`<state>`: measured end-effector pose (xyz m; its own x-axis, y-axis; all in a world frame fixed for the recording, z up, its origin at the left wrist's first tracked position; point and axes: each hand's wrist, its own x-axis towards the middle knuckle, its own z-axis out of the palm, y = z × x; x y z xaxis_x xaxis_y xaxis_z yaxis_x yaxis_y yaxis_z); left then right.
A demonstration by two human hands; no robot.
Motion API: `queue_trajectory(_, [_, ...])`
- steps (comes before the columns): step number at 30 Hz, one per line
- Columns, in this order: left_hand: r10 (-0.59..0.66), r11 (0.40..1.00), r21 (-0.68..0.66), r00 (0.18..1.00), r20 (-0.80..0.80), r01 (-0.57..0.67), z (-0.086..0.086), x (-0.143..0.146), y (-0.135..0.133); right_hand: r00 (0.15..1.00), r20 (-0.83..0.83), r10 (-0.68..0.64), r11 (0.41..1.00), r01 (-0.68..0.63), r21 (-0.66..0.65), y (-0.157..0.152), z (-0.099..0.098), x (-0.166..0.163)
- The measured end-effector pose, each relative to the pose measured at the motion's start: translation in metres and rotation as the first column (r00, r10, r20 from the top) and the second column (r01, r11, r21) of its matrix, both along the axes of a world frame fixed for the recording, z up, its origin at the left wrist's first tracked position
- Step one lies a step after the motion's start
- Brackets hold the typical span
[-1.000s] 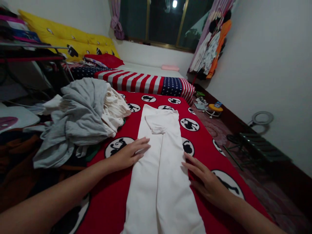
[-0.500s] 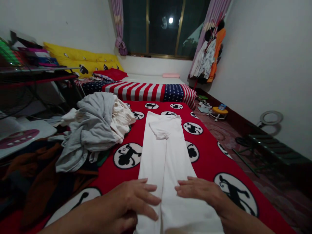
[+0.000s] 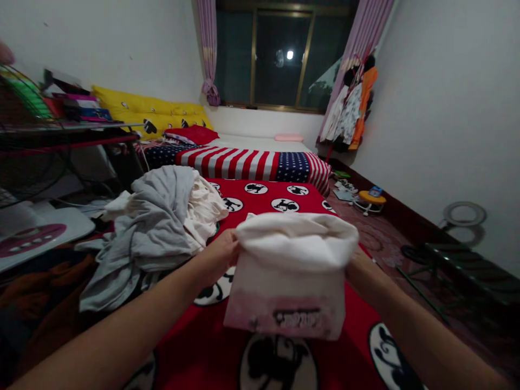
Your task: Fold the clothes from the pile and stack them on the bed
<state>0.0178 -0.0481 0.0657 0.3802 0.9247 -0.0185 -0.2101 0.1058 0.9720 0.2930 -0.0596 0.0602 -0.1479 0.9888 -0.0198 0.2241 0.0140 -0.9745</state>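
Observation:
A white T-shirt (image 3: 290, 271) is lifted and folded over between my hands, above the red blanket. Its top forms a thick roll, and a pinkish print with blurred lettering shows on the lower panel. At its left edge my left hand (image 3: 228, 246) is closed on the cloth. My right hand (image 3: 355, 262) grips the opposite edge, with its fingers mostly hidden behind the fabric.
The red blanket (image 3: 195, 346) with black monkey figures in white circles lies beneath. A heap of grey and cream clothes (image 3: 158, 211) sits at left, beside a cluttered desk (image 3: 69, 130). A green bench (image 3: 475, 260) stands at right.
The shirt lay stretched out flat under my open hands; now both hands have hold of it, and its near end is raised and turned over away from me.

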Motion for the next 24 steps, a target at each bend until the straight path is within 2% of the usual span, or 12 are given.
queue_trajectory(1, [0.040, 0.997, -0.071, 0.999, 0.033, -0.038, -0.007, 0.007, 0.020, 0.998, -0.050, -0.026, 0.999, 0.025, -0.020, 0.022, -0.008, -0.003])
queue_trajectory(2, [0.059, 0.987, -0.155, 0.996, 0.060, -0.049, -0.017, 0.012, 0.035, 0.986, -0.139, -0.090, 0.992, 0.076, -0.099, 0.039, -0.018, -0.005])
queue_trajectory(4, [0.090, 0.958, -0.283, 0.987, 0.130, -0.050, -0.040, 0.014, 0.055, 0.937, -0.243, -0.251, 0.959, 0.207, -0.192, 0.059, -0.042, -0.006])
queue_trajectory(6, [0.094, 0.935, -0.353, 0.981, 0.168, -0.029, -0.059, 0.010, 0.060, 0.893, -0.283, -0.351, 0.929, 0.293, -0.228, 0.063, -0.062, -0.004])
queue_trajectory(8, [0.082, 0.933, -0.359, 0.982, 0.168, -0.017, -0.069, 0.007, 0.058, 0.890, -0.279, -0.360, 0.927, 0.309, -0.211, 0.060, -0.072, -0.002])
queue_trajectory(10, [0.084, 0.942, -0.334, 0.985, 0.150, -0.030, -0.069, 0.007, 0.054, 0.901, -0.268, -0.342, 0.936, 0.300, -0.186, 0.057, -0.073, -0.001])
queue_trajectory(13, [0.145, 0.953, -0.281, 0.986, 0.077, -0.118, -0.065, 0.014, 0.051, 0.893, -0.265, -0.364, 0.929, 0.326, -0.177, 0.057, -0.069, -0.005])
queue_trajectory(16, [0.159, 0.974, -0.167, 0.987, 0.004, -0.156, -0.066, 0.019, 0.049, 0.883, -0.295, -0.364, 0.931, 0.339, -0.135, 0.058, -0.067, -0.010])
queue_trajectory(20, [0.071, 0.996, -0.044, 0.993, -0.093, -0.075, -0.065, 0.012, 0.045, 0.894, -0.322, -0.313, 0.948, 0.315, -0.048, 0.053, -0.067, -0.012])
queue_trajectory(24, [-0.132, 0.991, -0.078, 0.937, -0.325, 0.113, -0.056, -0.006, 0.043, 0.951, -0.182, -0.249, 0.968, 0.250, -0.017, 0.050, -0.068, -0.006])
